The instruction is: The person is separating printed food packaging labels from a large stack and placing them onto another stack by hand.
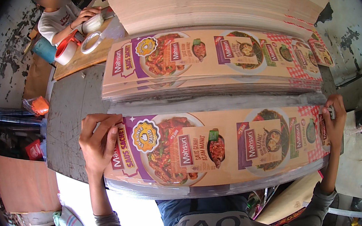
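Peach-tan sweeps right across the front printed sheet point(228, 127), with purple flaring at its left end around a yellow-and-white badge point(145, 136), and there's the red-and-white check point(309, 111) at its right! Tan, purple and check again on the printed stack point(204, 66) behind, then plain pale tan on the tall pile point(211, 7), and dark grey for the table point(71, 132). Over left, it's blue-green on a container point(44, 49), bright orange on a bundle point(40, 106), and dark blotches over the pale wall point(5, 48)!

A white ring point(91, 43) is lying on the board point(89, 61); beside the board, a blue tub point(44, 49) is standing and a person point(56, 23) is working.
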`<state>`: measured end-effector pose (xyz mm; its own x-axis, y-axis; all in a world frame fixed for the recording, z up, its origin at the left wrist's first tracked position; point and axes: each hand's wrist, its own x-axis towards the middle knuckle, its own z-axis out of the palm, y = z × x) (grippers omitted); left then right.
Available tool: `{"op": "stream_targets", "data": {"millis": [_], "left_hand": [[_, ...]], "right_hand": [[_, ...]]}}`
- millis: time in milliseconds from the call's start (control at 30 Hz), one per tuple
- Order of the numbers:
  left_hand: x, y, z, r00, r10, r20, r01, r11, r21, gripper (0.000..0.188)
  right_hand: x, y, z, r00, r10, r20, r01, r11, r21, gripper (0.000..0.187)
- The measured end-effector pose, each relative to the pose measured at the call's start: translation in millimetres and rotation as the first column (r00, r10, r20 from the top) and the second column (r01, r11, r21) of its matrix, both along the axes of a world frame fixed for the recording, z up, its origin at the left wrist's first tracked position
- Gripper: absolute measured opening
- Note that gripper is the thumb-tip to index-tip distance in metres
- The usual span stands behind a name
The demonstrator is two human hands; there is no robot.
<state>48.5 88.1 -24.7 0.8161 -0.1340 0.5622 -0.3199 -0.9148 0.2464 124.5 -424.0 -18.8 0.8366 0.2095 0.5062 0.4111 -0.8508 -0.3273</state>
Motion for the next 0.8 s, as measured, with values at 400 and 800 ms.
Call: {"op": "stream_targets", "data": {"millis": [400,800], "left_hand": [[5.0,-3.0,-0.7,0.995,0.025,-0.101,-0.028,0.999,-0.032,0.013],[6.3,-2.0,0.7,0.986,0.071,-0.15,-0.076,0.997,-0.032,0.015]], "right_hand": [[1.2,0.2,-3.1,1.0,-0.012,-0.021,0.013,0.999,0.048,0.017],[5.2,-0.3,-2.1,0.997,0.0,-0.074,0.003,1.0,0.031,0.018]]}}
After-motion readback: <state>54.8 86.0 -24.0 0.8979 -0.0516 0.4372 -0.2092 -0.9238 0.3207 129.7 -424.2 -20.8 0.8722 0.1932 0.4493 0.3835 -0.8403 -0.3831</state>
